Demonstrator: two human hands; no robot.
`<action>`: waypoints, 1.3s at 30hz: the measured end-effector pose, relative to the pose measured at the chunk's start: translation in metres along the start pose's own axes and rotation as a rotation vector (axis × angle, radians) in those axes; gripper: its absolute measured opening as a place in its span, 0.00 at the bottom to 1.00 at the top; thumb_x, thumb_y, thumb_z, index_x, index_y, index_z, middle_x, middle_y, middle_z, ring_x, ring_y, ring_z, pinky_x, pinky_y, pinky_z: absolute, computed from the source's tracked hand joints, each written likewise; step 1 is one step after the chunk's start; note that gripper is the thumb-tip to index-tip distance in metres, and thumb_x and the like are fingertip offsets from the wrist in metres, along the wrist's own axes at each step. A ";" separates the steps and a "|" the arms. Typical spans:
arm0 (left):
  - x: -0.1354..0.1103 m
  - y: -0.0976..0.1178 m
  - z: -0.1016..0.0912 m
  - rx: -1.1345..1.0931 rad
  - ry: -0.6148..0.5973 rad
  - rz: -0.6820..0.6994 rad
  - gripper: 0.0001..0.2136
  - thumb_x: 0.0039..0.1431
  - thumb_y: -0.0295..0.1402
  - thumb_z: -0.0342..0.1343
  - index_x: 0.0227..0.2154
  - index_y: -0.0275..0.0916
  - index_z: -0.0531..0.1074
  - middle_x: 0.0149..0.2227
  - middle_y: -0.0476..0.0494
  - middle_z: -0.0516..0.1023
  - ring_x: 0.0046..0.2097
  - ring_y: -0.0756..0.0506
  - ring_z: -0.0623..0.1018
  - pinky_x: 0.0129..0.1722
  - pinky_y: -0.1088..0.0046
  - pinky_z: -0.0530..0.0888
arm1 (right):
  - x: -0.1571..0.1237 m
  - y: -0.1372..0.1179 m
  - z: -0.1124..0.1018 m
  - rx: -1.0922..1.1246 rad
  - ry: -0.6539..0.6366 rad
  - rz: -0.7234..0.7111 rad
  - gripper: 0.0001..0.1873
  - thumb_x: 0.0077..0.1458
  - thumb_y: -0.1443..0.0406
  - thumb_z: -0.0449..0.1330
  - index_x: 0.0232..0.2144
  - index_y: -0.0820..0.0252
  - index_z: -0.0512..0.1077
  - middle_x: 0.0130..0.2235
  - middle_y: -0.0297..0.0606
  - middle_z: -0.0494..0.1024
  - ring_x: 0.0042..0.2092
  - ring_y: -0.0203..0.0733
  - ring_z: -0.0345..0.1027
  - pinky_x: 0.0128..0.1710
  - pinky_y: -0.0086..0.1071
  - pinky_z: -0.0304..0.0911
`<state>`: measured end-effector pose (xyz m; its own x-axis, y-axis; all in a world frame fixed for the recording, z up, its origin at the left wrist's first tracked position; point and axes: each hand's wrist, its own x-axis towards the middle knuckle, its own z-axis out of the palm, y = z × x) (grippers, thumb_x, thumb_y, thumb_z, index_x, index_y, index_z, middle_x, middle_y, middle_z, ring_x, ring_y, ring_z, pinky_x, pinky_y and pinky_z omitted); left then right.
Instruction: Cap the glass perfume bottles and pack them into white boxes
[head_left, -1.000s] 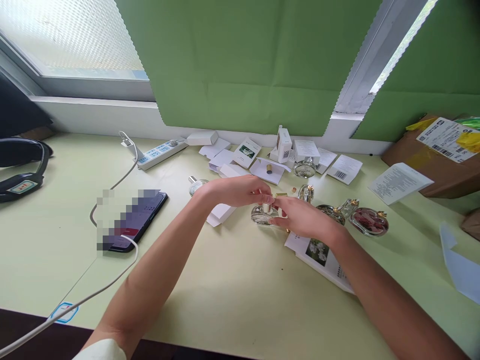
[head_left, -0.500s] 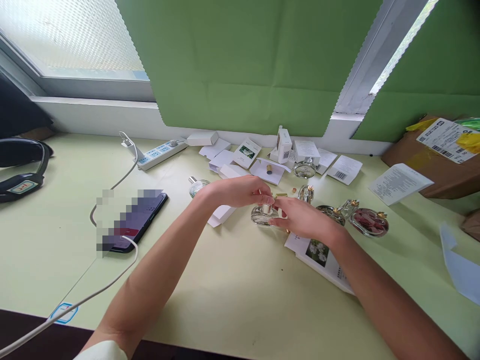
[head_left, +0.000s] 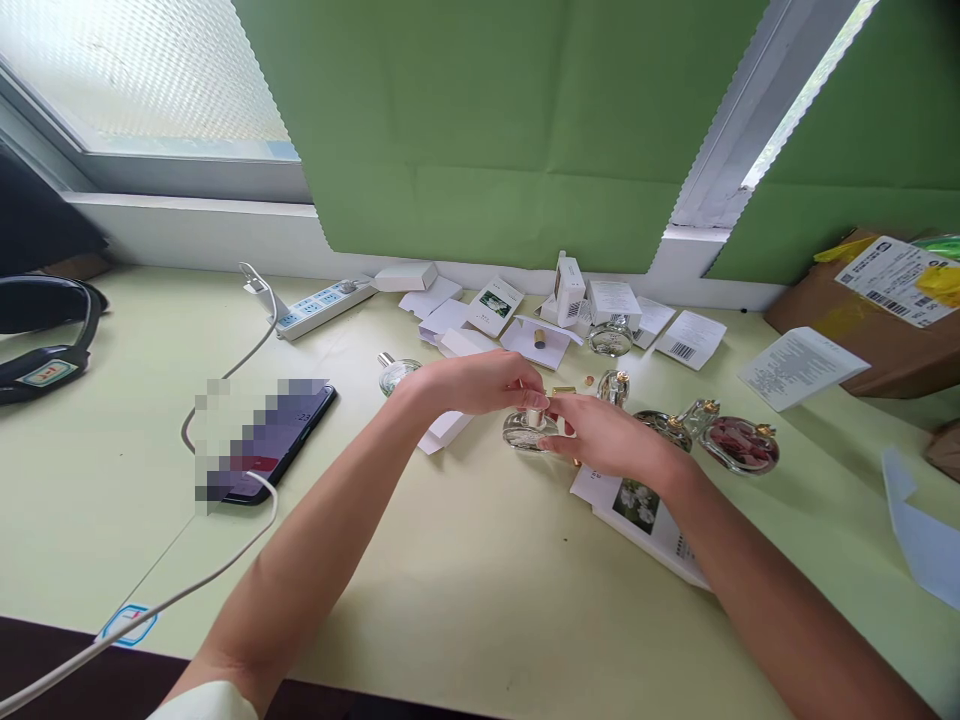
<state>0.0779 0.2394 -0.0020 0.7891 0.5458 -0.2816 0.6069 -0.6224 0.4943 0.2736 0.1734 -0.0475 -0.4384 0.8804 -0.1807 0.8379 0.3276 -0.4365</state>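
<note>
A clear glass perfume bottle (head_left: 523, 432) stands on the table between my hands. My left hand (head_left: 491, 382) reaches over from the left, its fingers pinched at the bottle's neck. From the right, my right hand (head_left: 596, 432) grips the same bottle, the thumb against its glass side and the fingertips up at the neck. What lies between the fingertips at the top is mostly hidden. A gold-coloured piece (head_left: 562, 391) shows just behind my fingers. Under my right wrist lies a white box with a flower picture (head_left: 637, 505).
More perfume bottles lie to the right, one with dark red contents (head_left: 741, 445); another (head_left: 397, 373) is behind my left wrist. Opened white cartons (head_left: 495, 305) and a power strip (head_left: 322, 308) line the back. A phone (head_left: 281, 445) with a cable lies left; a cardboard box (head_left: 862, 335) stands right.
</note>
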 end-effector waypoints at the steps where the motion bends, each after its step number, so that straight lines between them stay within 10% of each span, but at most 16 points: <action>1: 0.000 -0.001 0.000 -0.002 0.000 0.002 0.15 0.65 0.42 0.47 0.42 0.43 0.76 0.42 0.47 0.79 0.39 0.49 0.75 0.33 0.75 0.64 | 0.000 0.000 0.000 -0.006 0.000 0.004 0.11 0.60 0.57 0.56 0.41 0.56 0.67 0.42 0.39 0.76 0.40 0.43 0.70 0.32 0.31 0.56; 39: 0.005 0.000 0.005 0.032 0.007 -0.034 0.15 0.64 0.44 0.48 0.41 0.44 0.77 0.41 0.47 0.80 0.39 0.48 0.75 0.32 0.75 0.65 | -0.001 -0.005 -0.003 0.015 -0.011 0.022 0.11 0.60 0.56 0.55 0.39 0.57 0.67 0.39 0.38 0.75 0.40 0.43 0.69 0.31 0.31 0.54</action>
<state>0.0823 0.2395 -0.0073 0.7673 0.5711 -0.2916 0.6362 -0.6211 0.4577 0.2712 0.1716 -0.0429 -0.4238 0.8834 -0.1998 0.8423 0.3033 -0.4455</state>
